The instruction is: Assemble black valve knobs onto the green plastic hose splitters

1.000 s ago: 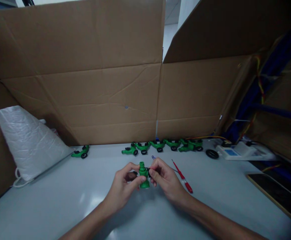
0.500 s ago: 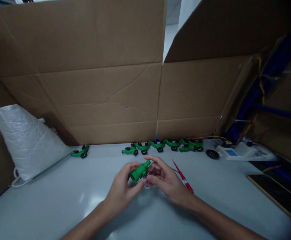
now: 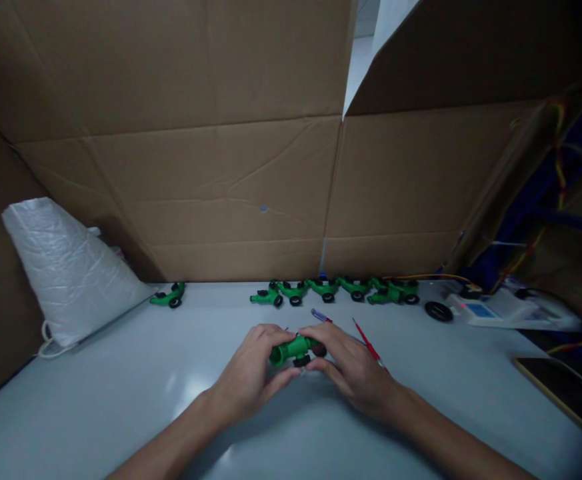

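Between my two hands, a little above the table, is a green plastic hose valve with a black knob under its body. My left hand is closed round its wide open end, thumb below and fingers above. At the other end my right hand grips it, and the fingers cover part of that side. A red screwdriver lies just beyond my right hand, partly hidden by it. Near it is the tip of a second tool with a blue end.
Several similar green valves stand in a row along the cardboard wall, with one more green valve at the left. A white bag leans on the left. To the right are a black ring, a white device and a dark board.
The valve has turned to lie more level, and its black knob now shows below. My right hand has closed over its right end. The whole view has shifted slightly.
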